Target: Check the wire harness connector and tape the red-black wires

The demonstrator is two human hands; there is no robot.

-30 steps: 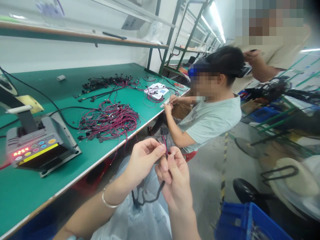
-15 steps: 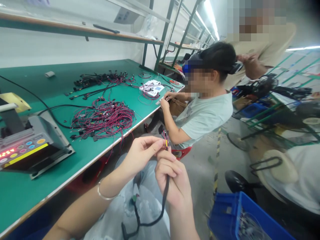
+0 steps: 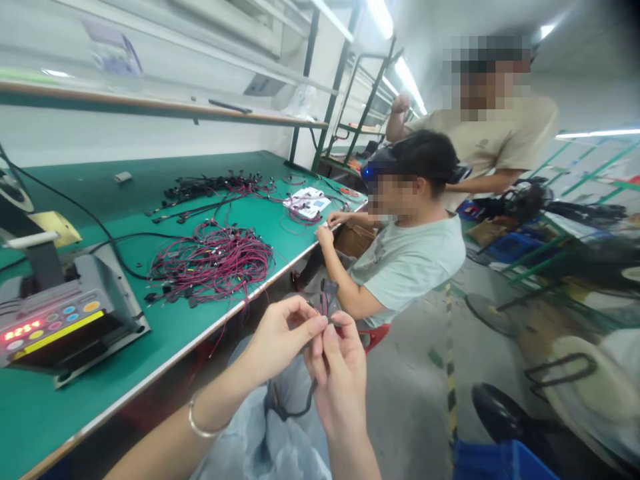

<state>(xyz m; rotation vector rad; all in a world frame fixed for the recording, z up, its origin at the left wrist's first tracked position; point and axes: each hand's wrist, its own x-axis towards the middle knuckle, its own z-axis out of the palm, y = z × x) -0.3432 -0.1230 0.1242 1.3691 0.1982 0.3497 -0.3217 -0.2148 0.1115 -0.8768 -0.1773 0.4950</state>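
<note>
My left hand [image 3: 287, 340] pinches the upper part of a black-sleeved cable harness [image 3: 295, 412], with thin red and dark wires rising above the fingertips. Close beside it, my right hand [image 3: 340, 367] has its fingers closed on the same harness, just below the wires. The two hands nearly touch, above my lap. The sleeved part hangs in a loop below them, partly hidden by my right hand. On the green table [image 3: 190, 360] to the left lies a large tangle of red and black wires [image 3: 215, 260].
A machine with a red display [image 3: 65, 320] stands at the table's left. Black cables [image 3: 215, 187] and a white box [image 3: 307, 202] lie farther back. A seated person [image 3: 405, 247] works at the table's far end; another person stands behind. A blue crate [image 3: 500, 460] is at lower right.
The view has tilted up. My right hand has turned, its fingers now upright near the wires, and the hanging cable has swung left. The standing person has raised an arm.
</note>
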